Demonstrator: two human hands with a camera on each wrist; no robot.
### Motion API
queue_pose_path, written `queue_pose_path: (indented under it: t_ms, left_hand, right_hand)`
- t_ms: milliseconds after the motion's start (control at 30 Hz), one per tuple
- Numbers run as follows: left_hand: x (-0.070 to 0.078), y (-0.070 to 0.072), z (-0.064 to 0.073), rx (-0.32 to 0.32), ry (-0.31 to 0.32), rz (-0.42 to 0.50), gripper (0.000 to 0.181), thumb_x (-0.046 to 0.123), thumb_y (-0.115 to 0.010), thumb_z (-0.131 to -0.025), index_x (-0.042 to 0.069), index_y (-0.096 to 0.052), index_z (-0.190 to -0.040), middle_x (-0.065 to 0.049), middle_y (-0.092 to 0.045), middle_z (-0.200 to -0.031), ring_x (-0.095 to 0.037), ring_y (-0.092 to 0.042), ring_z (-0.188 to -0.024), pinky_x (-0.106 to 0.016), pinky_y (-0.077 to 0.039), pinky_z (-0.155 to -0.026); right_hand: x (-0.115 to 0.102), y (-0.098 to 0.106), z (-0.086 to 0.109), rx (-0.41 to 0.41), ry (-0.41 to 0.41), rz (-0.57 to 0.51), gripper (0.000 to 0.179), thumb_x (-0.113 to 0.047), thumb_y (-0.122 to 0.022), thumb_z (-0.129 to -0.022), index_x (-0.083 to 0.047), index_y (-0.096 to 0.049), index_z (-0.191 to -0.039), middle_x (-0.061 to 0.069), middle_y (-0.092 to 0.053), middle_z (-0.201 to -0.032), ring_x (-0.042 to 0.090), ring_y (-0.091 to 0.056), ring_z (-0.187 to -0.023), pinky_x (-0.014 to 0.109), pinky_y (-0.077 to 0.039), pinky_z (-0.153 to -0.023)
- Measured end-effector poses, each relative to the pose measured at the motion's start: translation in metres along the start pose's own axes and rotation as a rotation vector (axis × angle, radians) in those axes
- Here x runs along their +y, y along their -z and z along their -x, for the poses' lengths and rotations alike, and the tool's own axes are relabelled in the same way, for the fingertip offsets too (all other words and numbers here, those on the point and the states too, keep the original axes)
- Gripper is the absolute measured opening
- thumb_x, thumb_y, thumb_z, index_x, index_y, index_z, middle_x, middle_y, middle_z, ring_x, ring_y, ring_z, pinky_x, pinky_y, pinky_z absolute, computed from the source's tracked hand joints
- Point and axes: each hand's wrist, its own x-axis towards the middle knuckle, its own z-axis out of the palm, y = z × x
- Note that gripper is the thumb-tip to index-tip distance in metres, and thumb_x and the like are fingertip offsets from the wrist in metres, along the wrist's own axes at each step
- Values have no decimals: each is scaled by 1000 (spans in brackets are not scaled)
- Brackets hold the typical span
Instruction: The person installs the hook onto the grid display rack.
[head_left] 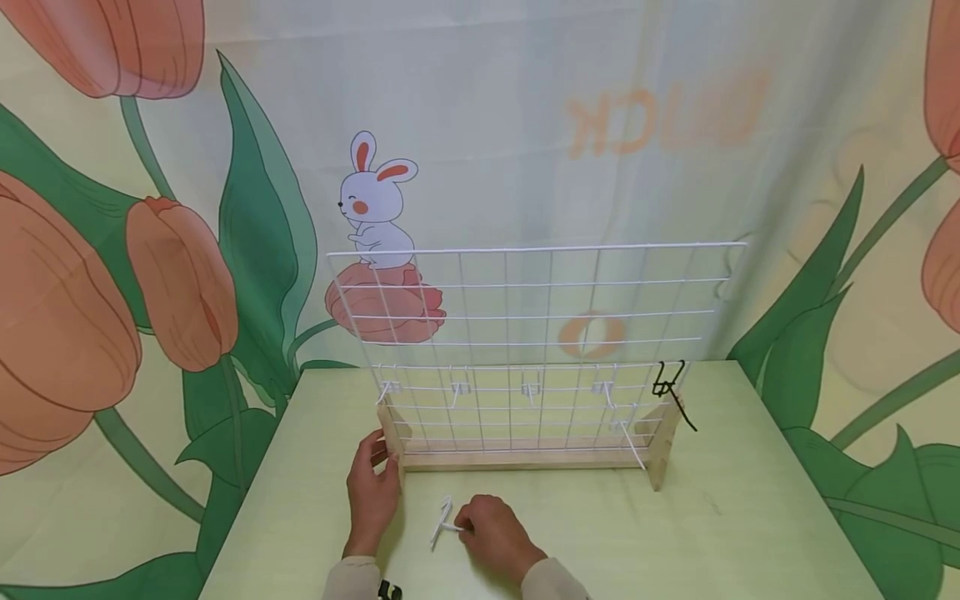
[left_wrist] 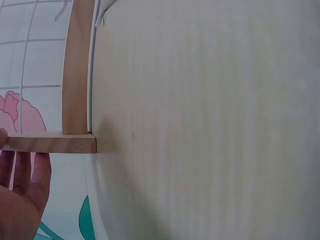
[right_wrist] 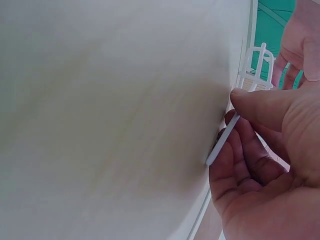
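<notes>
A white wire grid panel (head_left: pixel 551 249) stands upright in a wooden stand (head_left: pixel 525 460). With thumb above and fingers below, my left hand (head_left: pixel 372 493) holds the stand's left end piece; the left wrist view shows this wooden bar (left_wrist: pixel 55 144) close up. Just in front of the stand, my right hand (head_left: pixel 497 533) pinches a white wire hook (head_left: pixel 442 525) by its prong. That hook's double-loop back points away from the fingers, and its prong (right_wrist: pixel 222 141) lies between thumb and fingers in the right wrist view.
Several white hooks (head_left: pixel 461 389) hang in a row along the grid. A longer white hook (head_left: pixel 633 446) hangs lower right, and a black hook (head_left: pixel 664 387) is at the right edge. Behind the pale table (head_left: pixel 750 517) hangs a printed curtain (head_left: pixel 487 125).
</notes>
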Motion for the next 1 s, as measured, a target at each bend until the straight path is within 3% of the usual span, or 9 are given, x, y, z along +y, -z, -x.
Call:
queue_pose_path:
  t_ms: [400, 833, 1000]
  left_hand:
    - [0, 1, 0, -8, -3, 14, 46, -2, -64, -102, 12, -56, -144, -17, -67, -128, -36, -68, -120, -54, -61, -95]
    - [-2, 2, 0, -19, -3, -3, 45, 1, -65, -102, 13, -56, -144, -15, -67, -128, -33, -68, -120, -46, -62, -93]
    - [-2, 1, 0, -11, -11, -5, 45, 0, -66, -101, 11, -56, -144, -16, -67, -128, -35, -68, -120, -48, -62, -93]
  right_hand:
    - [0, 5, 3, 1, -2, -22, 7, -14, -81, -92, -17, -82, -98, -14, -64, -84, -3, -53, -75, 20, -50, -69]
    - [16, 9, 14, 46, -27, -283, 12, -5, -79, -90, -16, -82, -94, -13, -74, -85, -4, -61, -77, 20, -53, -72]
    - [15, 9, 18, 114, -21, -355, 11, -3, -79, -88, -13, -83, -91, -9, -79, -85, -3, -70, -79, 19, -57, -74]
